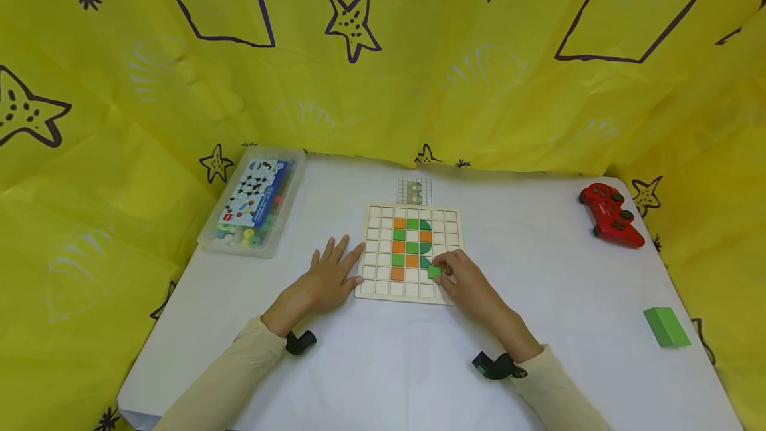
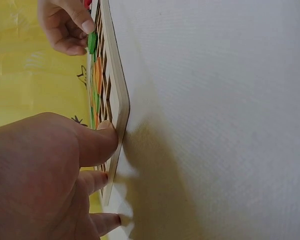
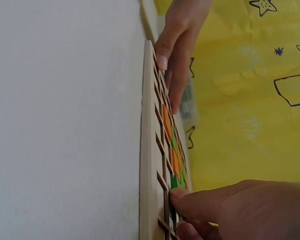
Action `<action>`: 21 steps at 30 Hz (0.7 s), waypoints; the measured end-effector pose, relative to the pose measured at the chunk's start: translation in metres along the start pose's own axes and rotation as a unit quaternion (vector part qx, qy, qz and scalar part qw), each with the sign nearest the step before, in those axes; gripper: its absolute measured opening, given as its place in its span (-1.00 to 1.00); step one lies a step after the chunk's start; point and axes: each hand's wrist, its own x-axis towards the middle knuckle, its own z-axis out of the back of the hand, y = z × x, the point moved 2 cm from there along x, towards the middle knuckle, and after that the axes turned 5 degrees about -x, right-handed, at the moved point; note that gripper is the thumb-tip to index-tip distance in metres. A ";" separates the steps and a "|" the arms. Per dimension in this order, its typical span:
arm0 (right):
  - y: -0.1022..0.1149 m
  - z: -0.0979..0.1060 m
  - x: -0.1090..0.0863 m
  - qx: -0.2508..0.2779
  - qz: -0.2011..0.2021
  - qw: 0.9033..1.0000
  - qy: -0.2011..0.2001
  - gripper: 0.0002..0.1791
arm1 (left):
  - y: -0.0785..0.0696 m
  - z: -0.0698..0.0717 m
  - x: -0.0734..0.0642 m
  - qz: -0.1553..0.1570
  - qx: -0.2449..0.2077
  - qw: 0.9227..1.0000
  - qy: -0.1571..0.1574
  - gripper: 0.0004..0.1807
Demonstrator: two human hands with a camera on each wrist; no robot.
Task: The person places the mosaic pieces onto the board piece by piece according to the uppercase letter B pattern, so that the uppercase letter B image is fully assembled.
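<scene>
A wooden grid board lies on the white table, with orange and green tiles set in its cells in an R-like pattern. My right hand pinches a green square tile between thumb and fingers, low over the right part of the board. In the left wrist view that green tile shows close above the grid. My left hand lies with spread fingers at the board's left edge, thumb and forefinger touching the rim. The left thumb presses on the board's corner area.
Behind the board lies a small printed pattern card. A clear plastic case of coloured pieces stands at left. To the right are a red game controller and a green block. Yellow curtains surround the table.
</scene>
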 end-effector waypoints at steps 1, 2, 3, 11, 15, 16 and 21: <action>0.001 -0.003 0.000 -0.003 0.002 1.000 0.001 -0.69 | 0.000 0.000 0.000 0.001 -0.001 1.000 0.000 -0.23; 0.002 -0.005 0.000 -0.004 0.000 1.000 0.003 -0.69 | -0.001 0.000 0.000 0.001 -0.002 1.000 0.000 -0.23; 0.003 -0.006 0.000 -0.004 0.000 1.000 0.005 -0.70 | -0.001 0.000 0.000 0.001 -0.004 1.000 0.001 -0.23; 0.012 -0.013 -0.002 -0.027 0.029 0.999 -0.002 -0.85 | -0.001 -0.001 -0.001 0.002 -0.005 1.000 -0.005 -0.24; 0.014 -0.014 -0.003 -0.037 0.026 0.999 -0.012 -0.87 | -0.001 -0.001 0.000 0.004 -0.003 1.000 -0.005 -0.24; 0.014 -0.014 -0.003 -0.038 0.025 0.999 -0.014 -0.87 | -0.001 -0.001 0.000 0.004 -0.003 1.000 -0.006 -0.24; 0.009 -0.008 -0.008 -0.019 0.012 1.000 -0.013 -0.80 | 0.000 -0.001 0.000 0.004 0.000 1.000 -0.008 -0.24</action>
